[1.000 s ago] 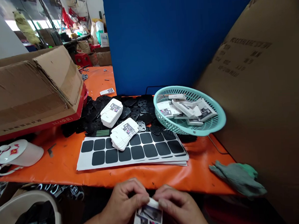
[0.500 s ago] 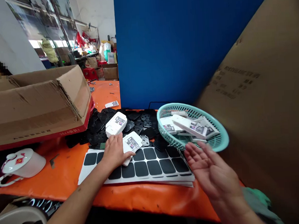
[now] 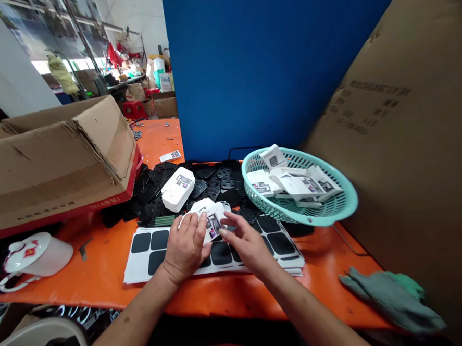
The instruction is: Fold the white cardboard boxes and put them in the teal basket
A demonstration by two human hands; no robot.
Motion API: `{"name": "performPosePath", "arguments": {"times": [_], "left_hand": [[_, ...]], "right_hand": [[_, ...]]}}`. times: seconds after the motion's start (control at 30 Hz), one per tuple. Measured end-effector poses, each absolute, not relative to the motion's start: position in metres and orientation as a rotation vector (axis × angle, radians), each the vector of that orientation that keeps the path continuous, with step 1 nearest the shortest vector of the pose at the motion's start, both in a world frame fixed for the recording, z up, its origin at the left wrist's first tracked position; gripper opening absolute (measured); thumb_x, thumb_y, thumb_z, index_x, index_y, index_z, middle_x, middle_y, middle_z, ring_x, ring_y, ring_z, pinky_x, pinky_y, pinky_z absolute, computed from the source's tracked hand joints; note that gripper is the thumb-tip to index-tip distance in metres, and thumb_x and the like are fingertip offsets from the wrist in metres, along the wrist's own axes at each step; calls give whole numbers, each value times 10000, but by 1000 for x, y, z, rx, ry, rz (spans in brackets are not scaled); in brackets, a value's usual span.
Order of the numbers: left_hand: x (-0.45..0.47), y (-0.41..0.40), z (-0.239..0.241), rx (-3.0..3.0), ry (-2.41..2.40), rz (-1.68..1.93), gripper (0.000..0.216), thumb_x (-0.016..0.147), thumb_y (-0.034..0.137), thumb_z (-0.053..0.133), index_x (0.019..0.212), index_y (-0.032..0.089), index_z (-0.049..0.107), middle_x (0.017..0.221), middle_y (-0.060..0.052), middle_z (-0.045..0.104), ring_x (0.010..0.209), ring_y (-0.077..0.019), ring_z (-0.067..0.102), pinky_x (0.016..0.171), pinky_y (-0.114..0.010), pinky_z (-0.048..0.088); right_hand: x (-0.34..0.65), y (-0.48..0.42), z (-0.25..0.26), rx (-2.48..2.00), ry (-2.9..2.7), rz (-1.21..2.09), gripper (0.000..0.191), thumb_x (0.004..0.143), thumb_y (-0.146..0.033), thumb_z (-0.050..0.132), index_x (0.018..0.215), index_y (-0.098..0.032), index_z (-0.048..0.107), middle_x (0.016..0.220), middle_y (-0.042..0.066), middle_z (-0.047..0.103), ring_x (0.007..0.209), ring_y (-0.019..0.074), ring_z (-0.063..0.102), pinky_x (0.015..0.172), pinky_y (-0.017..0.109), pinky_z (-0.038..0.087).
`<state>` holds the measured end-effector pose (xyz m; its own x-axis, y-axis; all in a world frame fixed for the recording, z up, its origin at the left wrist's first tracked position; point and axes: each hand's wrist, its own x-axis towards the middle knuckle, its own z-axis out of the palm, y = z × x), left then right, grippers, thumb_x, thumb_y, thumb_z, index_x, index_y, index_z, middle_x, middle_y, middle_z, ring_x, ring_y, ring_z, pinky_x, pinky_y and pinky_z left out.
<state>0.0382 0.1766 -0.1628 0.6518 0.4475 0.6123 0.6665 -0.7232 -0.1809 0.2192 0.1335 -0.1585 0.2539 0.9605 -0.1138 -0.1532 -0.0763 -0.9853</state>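
My left hand (image 3: pixel 186 246) lies on a fanned stack of small white printed cards (image 3: pixel 210 216), fingers curled over its near edge. My right hand (image 3: pixel 246 242) meets it from the right, thumb and fingers pinching a card at the stack's front. The stack rests on white sheets of black rounded-square pads (image 3: pixel 153 251). A second stack of white cards (image 3: pixel 178 189) sits behind, on a heap of black plastic pieces (image 3: pixel 219 181). A teal basket (image 3: pixel 337 213) to the right holds several folded white cards, one standing up at its far rim.
A large open cardboard box (image 3: pixel 53 152) on a red tray fills the left. A white lidded cup (image 3: pixel 32 255) lies at the left edge. A grey-green cloth (image 3: pixel 391 299) sits near right. A blue panel (image 3: pixel 247 62) and leaning cardboard sheet (image 3: pixel 408 131) close the back and right.
A second ago both hands held a card below the table edge. The right hand then swung by the basket, empty, and has come back left to the card stack where the left hand rests.
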Motion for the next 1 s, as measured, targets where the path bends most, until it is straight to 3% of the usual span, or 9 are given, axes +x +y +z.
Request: {"name": "performPosePath", "arguments": {"times": [0.23, 0.5, 0.7, 0.8, 0.9, 1.0], "left_hand": [[36, 173, -171, -2446, -919, -825, 634, 799, 222, 566, 1387, 77, 377, 1199, -247, 571, 1097, -359, 564, 909, -515, 477], [44, 171, -159, -2435, -835, -811, 559, 788, 213, 535, 1319, 43, 489, 1204, -241, 595, 1122, -360, 550, 939, -499, 435], [40, 170, -154, -2435, -753, -759, 497, 825, 237, 519, 1290, 60, 521, 1186, -218, 633, 1094, -340, 570, 911, -483, 417], [39, 171, -152, -2417, -695, -783, 474, 816, 225, 538, 1251, 36, 541, 1171, -232, 641, 1084, -344, 583, 922, -471, 419], [41, 170, -152, -2432, -673, -799, 503, 817, 250, 536, 1269, 32, 519, 1201, -241, 629, 1118, -353, 578, 935, -470, 425], [44, 166, -152, -2434, -724, -831, 575, 806, 265, 526, 1312, -1, 461, 1246, -282, 591, 1177, -382, 548, 947, -496, 436]], "right_hand": [[219, 134, -153, -1244, -815, 1245, 530, 608, -448, 811, 1020, -159, 646, 778, -9, 617, 513, 86, 504, 453, 226, 407], [213, 119, -143, -1258, -863, 1225, 460, 640, -435, 797, 1002, -187, 659, 863, -5, 636, 413, 58, 496, 366, 216, 390], [215, 119, -145, -1207, -852, 1326, 375, 639, -392, 811, 910, -171, 675, 883, 7, 665, 394, 60, 547, 397, 219, 430], [213, 119, -146, -1184, -823, 1359, 414, 643, -389, 813, 970, -188, 658, 915, 17, 678, 391, 64, 550, 382, 217, 427], [212, 119, -146, -1174, -784, 1371, 439, 637, -390, 818, 985, -175, 657, 855, 19, 690, 365, 54, 513, 348, 200, 378], [212, 118, -143, -1156, -770, 1384, 377, 606, -398, 838, 831, -155, 657, 736, 2, 681, 367, 56, 503, 335, 184, 349]]}}
